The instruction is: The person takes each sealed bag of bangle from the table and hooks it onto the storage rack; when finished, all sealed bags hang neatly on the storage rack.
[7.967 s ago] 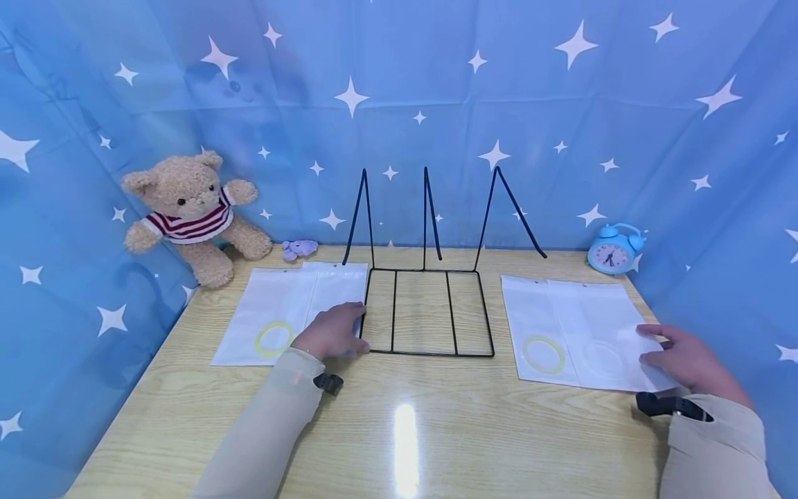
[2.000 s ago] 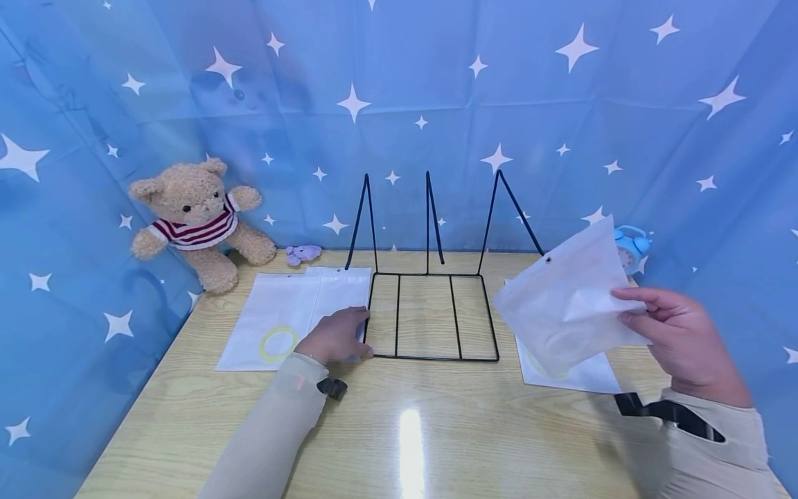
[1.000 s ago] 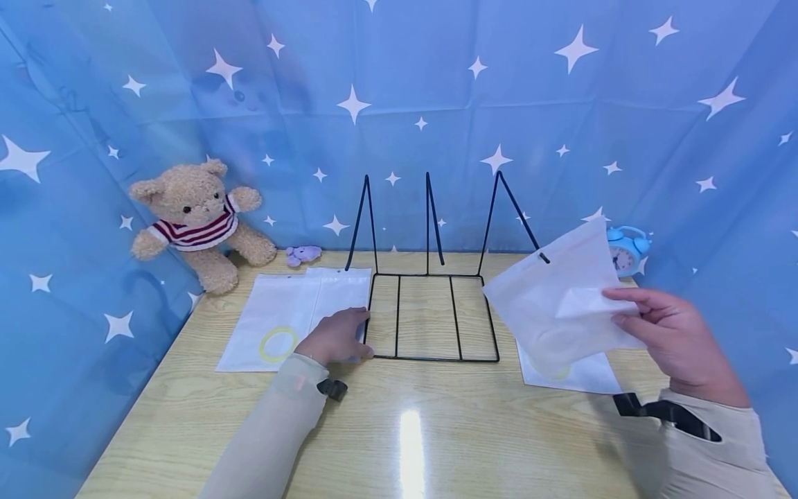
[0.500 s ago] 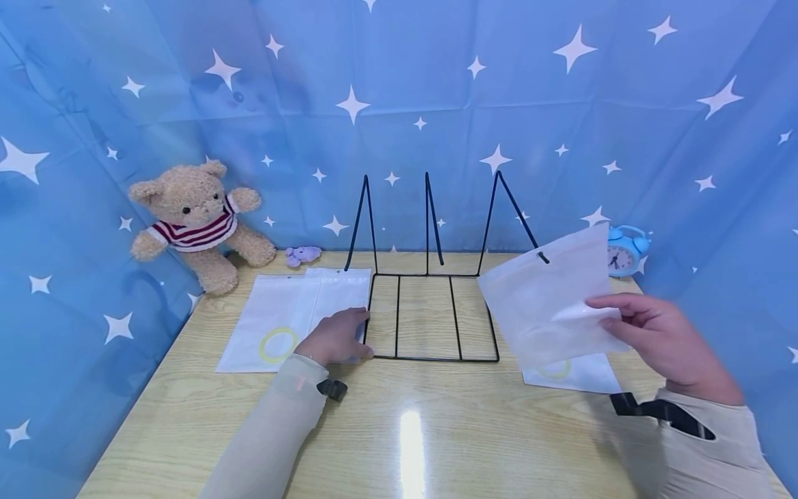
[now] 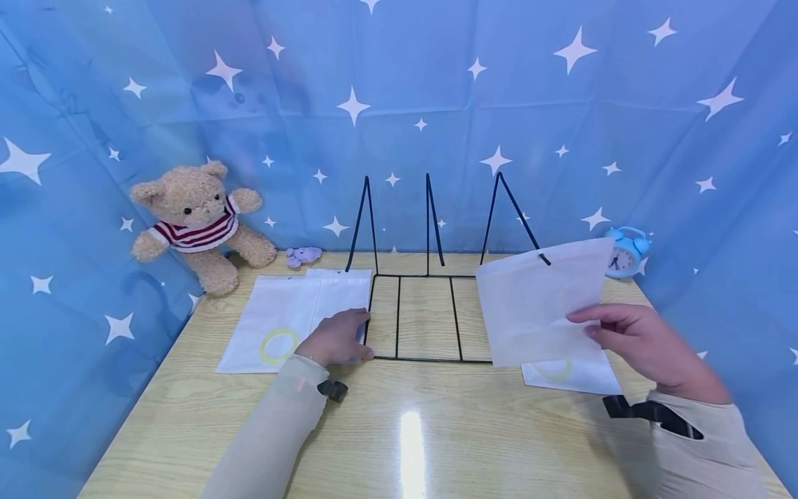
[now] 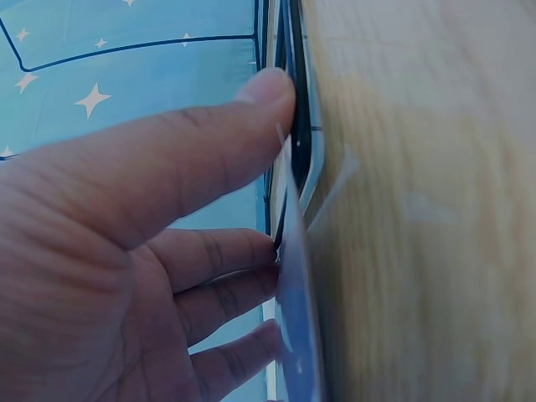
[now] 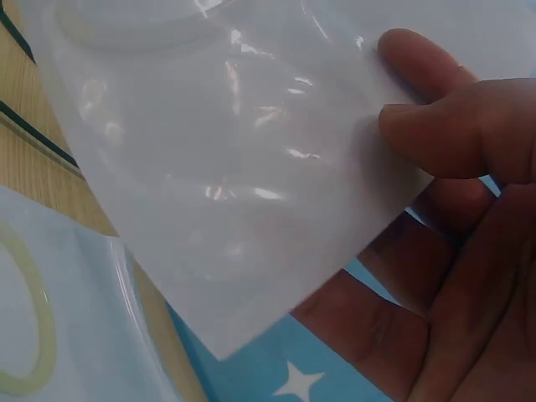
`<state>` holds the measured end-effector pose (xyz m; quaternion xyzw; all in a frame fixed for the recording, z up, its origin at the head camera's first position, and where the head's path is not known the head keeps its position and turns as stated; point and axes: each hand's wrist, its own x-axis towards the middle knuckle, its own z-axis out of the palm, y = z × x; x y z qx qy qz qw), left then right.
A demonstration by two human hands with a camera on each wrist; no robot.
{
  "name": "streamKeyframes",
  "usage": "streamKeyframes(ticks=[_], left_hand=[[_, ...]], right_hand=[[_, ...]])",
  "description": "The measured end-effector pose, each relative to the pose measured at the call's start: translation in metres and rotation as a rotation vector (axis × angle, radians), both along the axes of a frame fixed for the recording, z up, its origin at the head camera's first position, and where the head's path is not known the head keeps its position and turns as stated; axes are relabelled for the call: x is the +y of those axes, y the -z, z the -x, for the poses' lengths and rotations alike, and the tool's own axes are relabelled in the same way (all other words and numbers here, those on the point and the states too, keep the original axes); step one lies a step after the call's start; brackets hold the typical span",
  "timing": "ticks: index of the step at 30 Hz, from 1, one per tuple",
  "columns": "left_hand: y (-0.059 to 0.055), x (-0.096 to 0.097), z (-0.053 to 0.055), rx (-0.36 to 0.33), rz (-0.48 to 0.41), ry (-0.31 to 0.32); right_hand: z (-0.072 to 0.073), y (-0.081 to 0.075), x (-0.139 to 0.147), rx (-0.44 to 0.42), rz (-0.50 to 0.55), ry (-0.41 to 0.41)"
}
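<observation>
A black wire display rack (image 5: 426, 276) with three slanting prongs stands on the table. My left hand (image 5: 337, 337) rests at the rack's front left corner; in the left wrist view the straight thumb and fingertips press on the black wire (image 6: 300, 100). A white translucent plastic bag (image 5: 530, 305) hangs near its top edge on the right prong, whose tip shows in front of it. My right hand (image 5: 648, 343) pinches the bag's right edge between thumb and index finger. The right wrist view shows a ring (image 7: 142, 38) faintly through the plastic.
Another bag (image 5: 586, 374) with a yellow ring lies partly beneath the hanging one. Two overlapping bags (image 5: 264, 298) lie left of the rack, one with a yellow ring (image 5: 278, 345). Behind are a teddy bear (image 5: 193, 215), a small purple toy (image 5: 303, 256) and a blue alarm clock (image 5: 625, 253).
The right hand has lifted the bag from the table onto the right prong, then moved left and slightly down, so the bag hangs straighter. The left hand has stayed on the rack.
</observation>
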<state>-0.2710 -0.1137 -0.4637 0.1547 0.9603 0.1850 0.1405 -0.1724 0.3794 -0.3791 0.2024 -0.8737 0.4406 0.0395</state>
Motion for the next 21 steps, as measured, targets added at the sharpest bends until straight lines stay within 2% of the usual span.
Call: streamKeyframes(ticks=[7, 13, 21], left_hand=[[-0.0004, -0.0006, -0.0001, -0.003, 0.001, 0.004], [0.0014, -0.0015, 0.0011, 0.009, 0.002, 0.005], [0.0011, -0.0009, 0.0009, 0.006, -0.006, 0.0]], right_hand=[[0.0022, 0.0037, -0.0019, -0.035, -0.033, -0.045], [0.0039, 0.0053, -0.0031, -0.024, -0.039, -0.104], [0.0039, 0.006, -0.0041, -0.053, -0.059, -0.118]])
